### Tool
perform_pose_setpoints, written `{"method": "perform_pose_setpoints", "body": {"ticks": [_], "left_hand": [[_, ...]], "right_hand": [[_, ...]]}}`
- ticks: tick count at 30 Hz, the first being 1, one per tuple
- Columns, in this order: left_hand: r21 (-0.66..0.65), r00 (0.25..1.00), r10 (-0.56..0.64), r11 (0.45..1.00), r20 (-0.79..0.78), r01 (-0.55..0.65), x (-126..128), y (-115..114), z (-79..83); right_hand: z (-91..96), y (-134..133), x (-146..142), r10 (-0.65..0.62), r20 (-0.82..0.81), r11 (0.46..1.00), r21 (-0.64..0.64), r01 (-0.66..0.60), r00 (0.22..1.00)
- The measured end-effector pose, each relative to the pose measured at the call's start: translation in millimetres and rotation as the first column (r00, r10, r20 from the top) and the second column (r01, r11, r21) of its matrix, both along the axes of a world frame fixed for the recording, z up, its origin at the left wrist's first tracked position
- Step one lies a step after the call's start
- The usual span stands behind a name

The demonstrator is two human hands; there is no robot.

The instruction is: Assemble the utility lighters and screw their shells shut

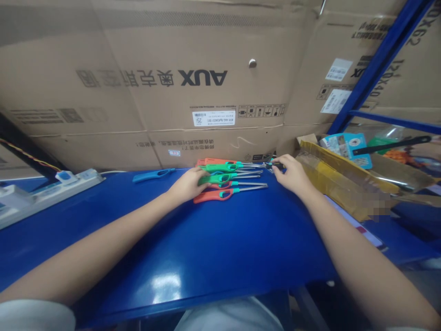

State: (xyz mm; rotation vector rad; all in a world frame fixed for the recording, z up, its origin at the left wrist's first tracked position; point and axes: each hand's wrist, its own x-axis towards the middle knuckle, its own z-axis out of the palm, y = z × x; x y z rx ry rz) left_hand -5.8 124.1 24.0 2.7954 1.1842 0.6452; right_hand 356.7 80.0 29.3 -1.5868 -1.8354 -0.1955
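Several long-nosed gas lighters lie in a group on the blue table, handles to the left and metal tubes to the right. My left hand (189, 185) is closed at the handle end, its fingers curled on a green lighter (220, 177). An orange lighter (214, 196) lies nearest to me, and another green lighter (217, 168) lies farther back. My right hand (292, 174) is at the tube tips, its thumb and fingers pinched around something small and dark, partly hidden. A lone blue lighter (153, 175) lies left of my left hand.
Large cardboard (138, 105) stands upright behind the table (220, 257). A white power strip (69, 187) with plugs is at the left. On the right are an open taped carton (344, 172), a phone-like flat screen (358, 223) and a blue metal frame (375, 64).
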Motion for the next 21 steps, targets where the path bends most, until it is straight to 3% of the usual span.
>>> {"method": "perform_pose_setpoints", "body": {"ticks": [4, 9, 15, 21], "left_hand": [[0.045, 1.0, 0.011, 0.999, -0.024, -0.01, 2, -3, 0.5], [0.134, 0.998, 0.036, 0.991, -0.048, -0.029, 12, -17, 1.7], [0.2, 0.989, -0.055, 0.977, -0.135, 0.081, 42, -28, -5.9], [0.14, 0.973, 0.009, 0.99, -0.232, 0.024, 58, -14, -7.2]], "right_hand": [[-8.2, 0, -3, -0.012, 0.059, 0.98, -0.199, 0.023, 0.998], [-10.4, -4, -1, -0.084, 0.11, 0.906, -0.406, 0.122, 0.99], [-9.5, -1, 0, -0.245, 0.152, 0.83, -0.477, 0.289, 0.957], [-6.0, -4, -6, -0.319, 0.197, 0.76, -0.531, 0.374, 0.927]]}}
